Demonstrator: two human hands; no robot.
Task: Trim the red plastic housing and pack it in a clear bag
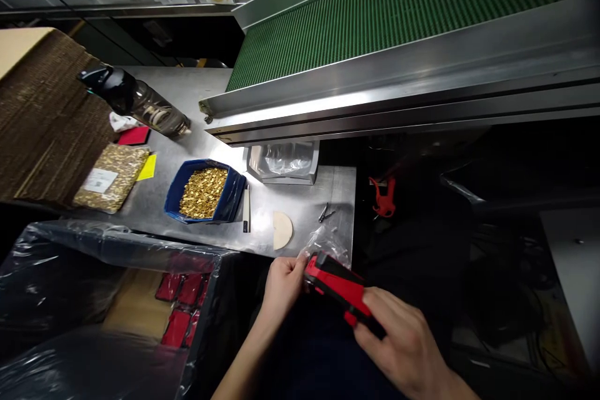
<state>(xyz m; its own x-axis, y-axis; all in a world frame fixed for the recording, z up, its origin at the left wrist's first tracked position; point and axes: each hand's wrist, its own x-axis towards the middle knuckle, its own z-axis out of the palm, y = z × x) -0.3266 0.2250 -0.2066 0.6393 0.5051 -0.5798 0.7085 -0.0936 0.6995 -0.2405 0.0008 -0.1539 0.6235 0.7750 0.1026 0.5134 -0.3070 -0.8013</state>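
Your right hand point(405, 340) covers the near end of the red case point(338, 287), its far tip sits inside a clear bag point(325, 242), the label point(99, 180) on the packet is too small to read, and the cardboard stack point(42, 119) runs off the left edge.

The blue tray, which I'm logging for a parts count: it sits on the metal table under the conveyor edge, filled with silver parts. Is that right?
Not quite. In the head view the blue tray does sit on the metal table near the conveyor, but its small parts are gold-coloured, not silver.
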